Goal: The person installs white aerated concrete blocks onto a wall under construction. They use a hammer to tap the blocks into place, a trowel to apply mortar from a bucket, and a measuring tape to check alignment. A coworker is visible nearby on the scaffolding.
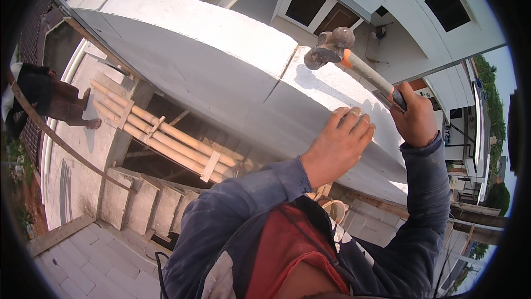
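Note:
My right hand (414, 119) grips the dark end of a hammer (354, 61) with a pale handle, an orange band near its neck and a rusty metal head. The head is raised just above the top of a white plastered ledge (221, 50). My left hand (338, 145) lies flat on the sloping face of that ledge, fingers together, just left of my right hand. Both forearms wear dusty dark blue sleeves over a red shirt.
Below the ledge, bamboo poles (160, 136) tied with wooden cross pieces span a dark opening. Another person (50, 97) stands on the pale concrete slab at the far left. A white building with dark doors and windows (387, 6) lies beyond, grey paving blocks (94, 260) lower left.

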Available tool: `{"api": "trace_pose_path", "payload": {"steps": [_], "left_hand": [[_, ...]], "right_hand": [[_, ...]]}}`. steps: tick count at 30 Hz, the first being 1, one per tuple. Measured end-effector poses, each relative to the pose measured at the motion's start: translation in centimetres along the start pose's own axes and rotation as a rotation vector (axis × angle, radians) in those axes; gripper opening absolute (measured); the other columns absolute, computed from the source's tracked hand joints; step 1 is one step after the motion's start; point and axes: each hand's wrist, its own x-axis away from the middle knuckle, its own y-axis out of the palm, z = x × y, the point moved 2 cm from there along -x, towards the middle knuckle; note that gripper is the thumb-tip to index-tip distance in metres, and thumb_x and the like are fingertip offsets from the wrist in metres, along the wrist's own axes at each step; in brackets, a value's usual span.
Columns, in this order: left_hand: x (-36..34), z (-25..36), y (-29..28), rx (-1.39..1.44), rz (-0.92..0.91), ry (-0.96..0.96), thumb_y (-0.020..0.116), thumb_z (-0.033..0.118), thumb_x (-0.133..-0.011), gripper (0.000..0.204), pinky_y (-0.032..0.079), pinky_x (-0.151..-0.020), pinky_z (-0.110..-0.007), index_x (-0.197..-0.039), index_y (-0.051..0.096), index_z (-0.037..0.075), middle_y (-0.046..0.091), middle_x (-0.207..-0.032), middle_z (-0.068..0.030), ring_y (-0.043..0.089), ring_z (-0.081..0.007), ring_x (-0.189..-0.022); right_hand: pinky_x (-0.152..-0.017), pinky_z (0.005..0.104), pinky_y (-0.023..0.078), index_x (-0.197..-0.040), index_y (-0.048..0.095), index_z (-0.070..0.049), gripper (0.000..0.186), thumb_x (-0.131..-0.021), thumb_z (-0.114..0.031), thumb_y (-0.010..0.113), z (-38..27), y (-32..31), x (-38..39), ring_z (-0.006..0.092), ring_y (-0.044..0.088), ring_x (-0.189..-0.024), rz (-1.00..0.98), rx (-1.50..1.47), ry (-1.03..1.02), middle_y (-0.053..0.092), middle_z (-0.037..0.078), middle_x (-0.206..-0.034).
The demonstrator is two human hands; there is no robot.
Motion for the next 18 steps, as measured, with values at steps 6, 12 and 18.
{"api": "trace_pose_path", "payload": {"steps": [6, 12, 18], "left_hand": [[-0.2, -0.1, -0.3, 0.015, -0.056, 0.041, 0.080, 0.038, -0.086, 0.068, 0.034, -0.119, -0.051, -0.145, 0.062, 0.010, 0.058, -0.142, -0.0122, 0.048, -0.0321, -0.140], [-1.5, 1.4, -1.3, -0.042, -0.104, 0.059, 0.083, 0.042, -0.085, 0.071, 0.037, -0.115, -0.052, -0.146, 0.061, 0.014, 0.057, -0.142, -0.0095, 0.048, -0.0333, -0.137], [-4.3, 4.9, -0.8, -0.193, -0.259, 0.066, 0.085, 0.047, -0.084, 0.075, 0.037, -0.114, -0.054, -0.146, 0.061, 0.011, 0.059, -0.142, -0.0126, 0.051, -0.0359, -0.135]], "right_hand": [[-0.063, 0.0280, 0.042, -0.105, 0.056, -0.003, 0.014, -0.099, -0.003, 0.069, 1.8, -4.8, 5.3, 0.0105, 0.045, -0.066, 0.436, -0.234, 0.264, 0.053, 0.003, -0.072], [-0.046, 0.0248, 0.042, -0.108, 0.052, -0.006, 0.020, -0.100, 0.001, 0.069, 3.8, -7.6, 19.5, 0.0080, 0.048, -0.048, 1.149, -0.577, 0.409, 0.053, 0.001, -0.069], [-0.044, 0.0276, 0.041, -0.103, 0.049, -0.010, 0.018, -0.105, -0.009, 0.066, 6.2, -5.6, 40.3, 0.0096, 0.046, -0.047, 1.659, -0.471, 0.873, 0.048, 0.000, -0.066]]}}
